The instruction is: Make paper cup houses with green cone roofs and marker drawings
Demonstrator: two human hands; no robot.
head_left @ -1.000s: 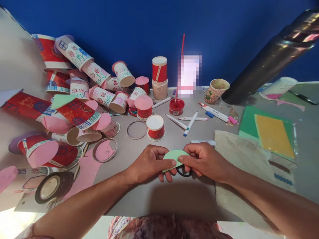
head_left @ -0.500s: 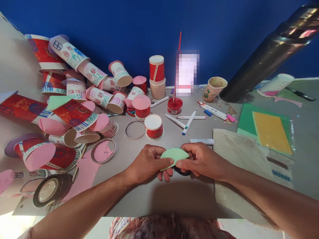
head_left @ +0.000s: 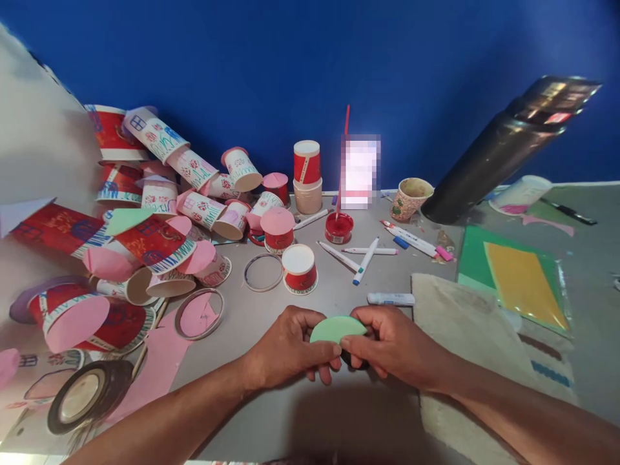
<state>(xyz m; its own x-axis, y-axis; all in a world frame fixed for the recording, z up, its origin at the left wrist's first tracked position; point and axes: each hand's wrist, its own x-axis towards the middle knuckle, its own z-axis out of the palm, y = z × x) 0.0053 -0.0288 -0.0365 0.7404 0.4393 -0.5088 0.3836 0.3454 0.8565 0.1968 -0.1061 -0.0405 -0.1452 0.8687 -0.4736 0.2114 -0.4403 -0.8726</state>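
Observation:
A light green piece of paper [head_left: 336,328], folded to a half-round, is held up between both hands above the table's front part. My left hand [head_left: 293,349] pinches its left side, thumb along the lower front and fingers behind. At the right end my right hand [head_left: 394,342] grips it between thumb and fingers. A black rounded thing [head_left: 356,361] shows just under my right hand; mostly covered, its kind cannot be made out. Beyond the hands stands a red-and-white paper cup [head_left: 299,270], upside down. A white capped tube [head_left: 390,299] lies behind my right hand.
Decorated paper cups [head_left: 155,239] are piled at the left, near tape rolls [head_left: 75,400] and pink paper scraps [head_left: 162,361]. Markers [head_left: 367,261] and a red paint pot [head_left: 339,228] with a brush lie ahead. A grey cloth [head_left: 453,336], coloured paper [head_left: 527,278] and a black cylinder [head_left: 477,158] stand right.
The view has tilted up, so everything sits lower in the picture. Both hands keep hold of the green paper; the left thumb has slid slightly right along it.

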